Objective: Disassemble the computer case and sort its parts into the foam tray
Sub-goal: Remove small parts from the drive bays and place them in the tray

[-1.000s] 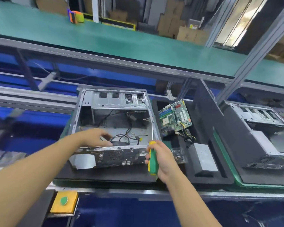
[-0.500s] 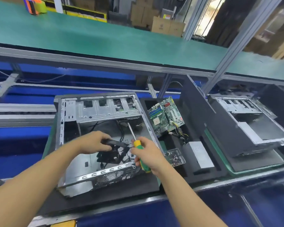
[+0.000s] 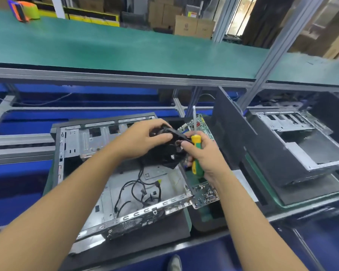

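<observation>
Computer case (image 3: 125, 192): open, lying near left, loose black cables (image 3: 137, 184) on its floor; foam tray (image 3: 209, 225) just right of it, motherboard (image 3: 204, 124) at its far end. Left hand (image 3: 145, 137): fingers curled round a black fan (image 3: 164, 155) above the case. Right hand (image 3: 204, 155): gripping a green-and-yellow screwdriver (image 3: 195, 151), shaft upward, fingertips (image 3: 184, 146) touching the fan.

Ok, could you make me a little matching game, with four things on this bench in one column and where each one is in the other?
1 screwdriver
2 black fan
3 loose cables
4 circuit board

A on the floor of the open case
B in the right hand, shaft pointing up
C in the foam tray, beyond the hands
D gripped by the left hand

Pairs: 1-B, 2-D, 3-A, 4-C
</observation>
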`<action>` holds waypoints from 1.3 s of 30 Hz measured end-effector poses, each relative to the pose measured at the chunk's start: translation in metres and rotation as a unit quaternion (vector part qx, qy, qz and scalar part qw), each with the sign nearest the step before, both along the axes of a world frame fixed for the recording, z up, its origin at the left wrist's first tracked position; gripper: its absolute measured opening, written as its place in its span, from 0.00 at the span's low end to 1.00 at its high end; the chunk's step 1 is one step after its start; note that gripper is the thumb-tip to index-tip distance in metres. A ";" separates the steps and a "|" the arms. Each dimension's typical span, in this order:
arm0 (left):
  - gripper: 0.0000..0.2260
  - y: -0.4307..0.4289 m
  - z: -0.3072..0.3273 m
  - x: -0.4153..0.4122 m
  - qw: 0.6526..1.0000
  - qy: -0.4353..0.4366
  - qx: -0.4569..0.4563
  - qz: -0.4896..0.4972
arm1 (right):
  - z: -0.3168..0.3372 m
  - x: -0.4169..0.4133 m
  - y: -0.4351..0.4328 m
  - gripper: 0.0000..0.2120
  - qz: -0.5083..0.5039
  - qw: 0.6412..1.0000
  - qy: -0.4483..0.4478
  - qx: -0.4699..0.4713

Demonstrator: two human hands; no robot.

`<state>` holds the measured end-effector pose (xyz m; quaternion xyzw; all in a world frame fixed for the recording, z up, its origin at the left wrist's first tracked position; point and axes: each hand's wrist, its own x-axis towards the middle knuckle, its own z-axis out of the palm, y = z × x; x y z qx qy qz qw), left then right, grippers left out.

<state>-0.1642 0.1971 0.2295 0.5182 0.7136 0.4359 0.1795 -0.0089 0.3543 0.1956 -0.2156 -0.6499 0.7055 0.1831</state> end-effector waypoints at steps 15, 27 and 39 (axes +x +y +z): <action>0.13 0.189 -0.080 0.048 0.986 0.007 -0.151 0.066 | -0.032 0.018 0.181 0.18 0.117 0.871 -0.230 0.417; 0.23 0.199 -0.126 0.035 0.924 0.164 -0.334 0.083 | -0.111 -0.007 0.215 0.16 0.120 0.864 -0.287 0.395; 0.19 0.188 -0.136 0.035 0.949 0.161 -0.184 0.198 | -0.157 -0.036 0.186 0.18 0.200 0.737 -0.396 0.510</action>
